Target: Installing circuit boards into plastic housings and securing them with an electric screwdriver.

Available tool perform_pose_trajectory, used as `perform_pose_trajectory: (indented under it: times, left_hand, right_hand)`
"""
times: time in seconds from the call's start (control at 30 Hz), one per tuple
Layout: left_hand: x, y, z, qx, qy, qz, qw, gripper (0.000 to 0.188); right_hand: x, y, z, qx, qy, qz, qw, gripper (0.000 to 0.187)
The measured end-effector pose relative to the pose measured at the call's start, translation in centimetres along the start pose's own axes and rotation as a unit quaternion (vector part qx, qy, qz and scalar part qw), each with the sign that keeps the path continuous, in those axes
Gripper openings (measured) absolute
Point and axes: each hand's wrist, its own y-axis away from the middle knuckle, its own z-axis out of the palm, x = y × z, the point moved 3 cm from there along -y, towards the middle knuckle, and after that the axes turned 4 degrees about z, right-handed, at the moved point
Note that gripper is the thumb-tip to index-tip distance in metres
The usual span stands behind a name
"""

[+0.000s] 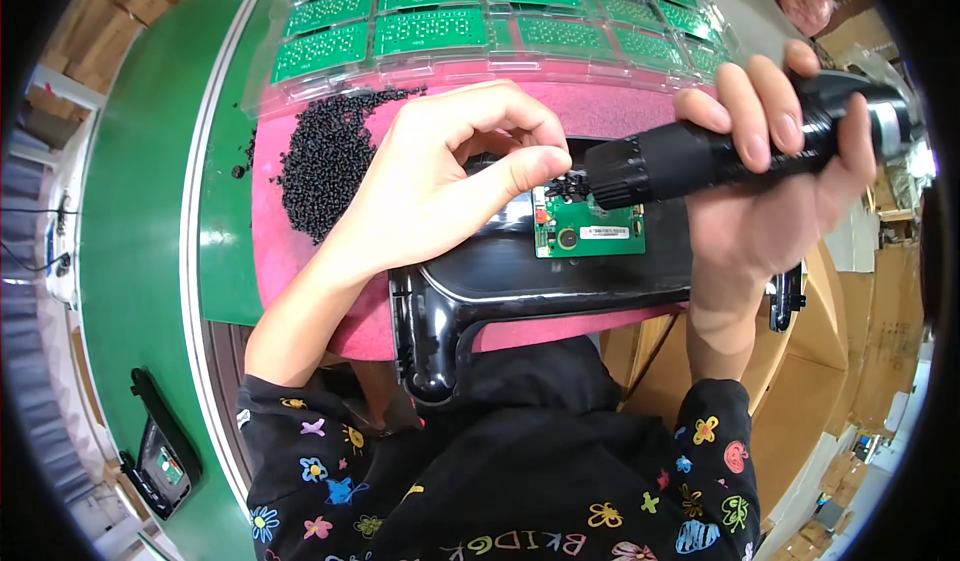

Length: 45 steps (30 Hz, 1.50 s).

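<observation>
My right hand (775,161) is wrapped round a black electric screwdriver (690,161), tilted so that its ribbed nose points left. Just left of that nose, the thumb and forefinger of my left hand (470,166) are pinched together; whatever they hold is too small to make out. Below both hands lies a shiny black plastic housing (470,281) with a green circuit board (605,236) inside it. The board carries a white label and a small round part. Dark bits show between my fingertips and the screwdriver, partly hidden.
A heap of small black screws (325,161) lies on the pink mat (560,106), left of my left hand. Clear trays of green circuit boards (430,31) stand behind. Another black housing (160,451) rests on the green table (130,291) at left. Cardboard boxes (800,361) stand at right.
</observation>
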Motion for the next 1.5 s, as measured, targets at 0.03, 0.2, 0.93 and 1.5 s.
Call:
perform_pose_trajectory:
  times: [0.03,0.2,0.93,1.5]
  left_hand:
    - [0.2,0.1,-0.1,0.002,0.001,-0.001,1.0,0.01]
    - [0.4,0.0,0.5,-0.037,-0.065,-0.038,0.996,0.013]
    - [-0.7,-0.4,2.1,-0.05,-0.006,-0.115,0.992,0.015]
    - [-1.5,-0.9,3.1,-0.065,0.017,-0.141,0.988,0.008]
  right_hand:
    - [-0.2,0.2,0.2,-0.008,0.007,-0.012,1.0,0.032]
    - [-2.1,1.3,1.4,-0.068,0.008,-0.061,0.996,0.033]
    - [-2.1,3.7,0.5,0.01,-0.101,-0.147,0.984,0.036]
    - [-3.5,4.2,-2.0,-0.032,0.028,-0.091,0.995,0.039]
